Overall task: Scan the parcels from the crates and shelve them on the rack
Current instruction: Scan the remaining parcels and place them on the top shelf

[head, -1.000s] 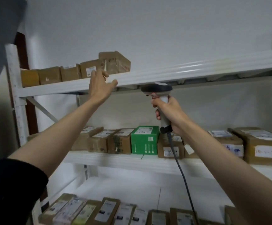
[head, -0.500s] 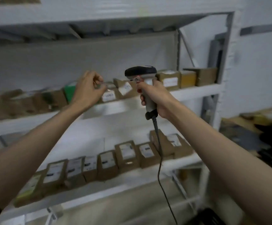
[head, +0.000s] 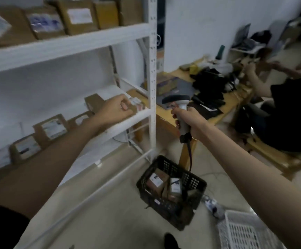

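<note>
My right hand (head: 187, 123) grips the handle of a white barcode scanner (head: 175, 101) with a black head, its cable hanging down. My left hand (head: 117, 109) hovers in front of the lower shelf of the white rack (head: 152, 69), fingers loosely curled, holding nothing. Brown labelled parcels (head: 50, 128) stand in a row on that shelf, and more parcels (head: 77, 17) sit on the shelf above. On the floor below the scanner is a black crate (head: 196, 180) with a few labelled parcels (head: 157, 180) inside.
A white crate (head: 245, 232) lies at the bottom right. Another person in a black top (head: 290, 108) sits at the right by a low wooden table (head: 225, 112) covered with dark items. Cables run over the floor near the black crate.
The view has swung right and down from the upper shelves to the rack's right end and the crates. My left hand came off the top shelf edge and dropped; the scanner stays in my right hand.
</note>
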Demonstrator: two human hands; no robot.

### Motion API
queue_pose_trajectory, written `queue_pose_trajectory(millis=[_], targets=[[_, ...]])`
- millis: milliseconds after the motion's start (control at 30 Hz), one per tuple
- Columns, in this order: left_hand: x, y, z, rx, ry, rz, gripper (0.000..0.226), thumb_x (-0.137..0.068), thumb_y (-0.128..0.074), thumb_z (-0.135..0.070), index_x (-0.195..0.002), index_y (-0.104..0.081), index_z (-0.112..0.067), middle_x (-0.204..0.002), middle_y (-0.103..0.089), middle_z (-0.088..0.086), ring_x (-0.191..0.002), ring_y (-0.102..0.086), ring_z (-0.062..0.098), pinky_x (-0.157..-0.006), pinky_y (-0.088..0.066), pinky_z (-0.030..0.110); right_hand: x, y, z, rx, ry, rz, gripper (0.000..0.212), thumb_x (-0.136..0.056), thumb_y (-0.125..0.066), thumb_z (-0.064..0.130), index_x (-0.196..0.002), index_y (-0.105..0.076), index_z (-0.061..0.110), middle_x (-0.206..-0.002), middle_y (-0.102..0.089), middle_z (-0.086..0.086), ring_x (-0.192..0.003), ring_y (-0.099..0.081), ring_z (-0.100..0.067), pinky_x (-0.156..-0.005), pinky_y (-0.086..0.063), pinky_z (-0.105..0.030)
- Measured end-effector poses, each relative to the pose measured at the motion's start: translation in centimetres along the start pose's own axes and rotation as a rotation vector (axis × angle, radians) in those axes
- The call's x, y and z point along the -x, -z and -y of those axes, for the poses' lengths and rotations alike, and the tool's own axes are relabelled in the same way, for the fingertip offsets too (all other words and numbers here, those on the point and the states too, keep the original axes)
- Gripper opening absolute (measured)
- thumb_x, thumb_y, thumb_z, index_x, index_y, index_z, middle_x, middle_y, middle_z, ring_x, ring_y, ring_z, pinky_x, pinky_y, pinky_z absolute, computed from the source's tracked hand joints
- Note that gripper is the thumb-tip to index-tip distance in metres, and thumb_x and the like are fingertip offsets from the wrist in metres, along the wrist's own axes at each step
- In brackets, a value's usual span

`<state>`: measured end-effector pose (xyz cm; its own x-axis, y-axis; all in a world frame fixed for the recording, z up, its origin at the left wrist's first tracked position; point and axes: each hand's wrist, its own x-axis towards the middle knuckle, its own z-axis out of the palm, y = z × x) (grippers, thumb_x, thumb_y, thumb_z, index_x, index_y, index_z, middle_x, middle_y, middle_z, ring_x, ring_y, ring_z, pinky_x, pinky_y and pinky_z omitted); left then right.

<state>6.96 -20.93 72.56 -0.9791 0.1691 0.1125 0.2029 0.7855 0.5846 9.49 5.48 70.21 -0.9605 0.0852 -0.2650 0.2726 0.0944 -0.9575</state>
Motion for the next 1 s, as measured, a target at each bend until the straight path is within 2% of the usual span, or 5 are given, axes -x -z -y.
queue_pose_trajectory(millis=[100, 167, 467, 833, 1000], targets=[[-2.9, -5.7, -0.7, 0.001, -0.013, 0.16, 0.021, -0.088, -0.073, -0.025, -0.105, -0.063, -0.02, -0.088, -0.065, -0.009, -0.076, -0.059, 0.0, -0.071, -0.048, 0.02, -2.6, 3.6, -4.2, -0.035, -0.084, -0.054, 0.01, -0.094, -0.063, 0.016, -0.104, -0.061, 0.013, -0.083, -0.058, -0.006, -0.071, -0.053, -0.021, -0.066, -0.051, -0.035], [-4.9, -9.6, -0.6, 0.028, 0.0, 0.25, 0.015, -0.088, -0.073, -0.018, -0.1, -0.065, -0.014, -0.082, -0.064, -0.004, -0.065, -0.055, -0.005, -0.067, -0.045, 0.012, -4.5, 5.5, -6.9, -0.032, -0.127, -0.072, 0.012, -0.094, -0.064, 0.017, -0.105, -0.062, 0.014, -0.081, -0.059, -0.005, -0.063, -0.054, -0.017, -0.052, -0.048, -0.027], [-11.0, -28.0, 4.2, -0.016, 0.151, 0.562, 0.018, -0.09, -0.065, -0.03, -0.079, -0.052, -0.033, -0.086, -0.062, 0.003, -0.077, -0.056, 0.005, -0.064, -0.041, 0.025, -14.2, 10.0, -20.6, -0.14, -0.352, -0.094, 0.008, -0.097, -0.062, 0.016, -0.103, -0.058, 0.014, -0.061, -0.054, 0.002, -0.042, -0.049, -0.007, -0.04, -0.041, -0.02], [-10.1, -48.0, 17.3, 0.031, 0.463, 0.723, 0.016, -0.096, -0.064, -0.025, -0.099, -0.064, -0.009, -0.1, -0.061, 0.003, -0.091, -0.056, 0.018, -0.076, -0.041, 0.029, -21.8, 7.4, -42.0, -0.246, -0.664, -0.07, 0.007, -0.097, -0.067, 0.021, -0.102, -0.064, 0.017, -0.076, -0.064, -0.001, -0.06, -0.055, -0.015, -0.054, -0.047, -0.029], [-9.6, -56.1, 25.0, 0.079, 0.522, 0.73, 0.026, -0.099, -0.06, -0.018, -0.123, -0.066, -0.01, -0.109, -0.056, -0.003, -0.103, -0.052, 0.013, -0.07, -0.036, 0.009, -25.9, 4.0, -52.4, -0.236, -0.734, -0.01, 0.011, -0.091, -0.07, 0.014, -0.1, -0.063, 0.017, -0.069, -0.063, -0.003, -0.055, -0.055, -0.016, -0.051, -0.046, -0.029]])
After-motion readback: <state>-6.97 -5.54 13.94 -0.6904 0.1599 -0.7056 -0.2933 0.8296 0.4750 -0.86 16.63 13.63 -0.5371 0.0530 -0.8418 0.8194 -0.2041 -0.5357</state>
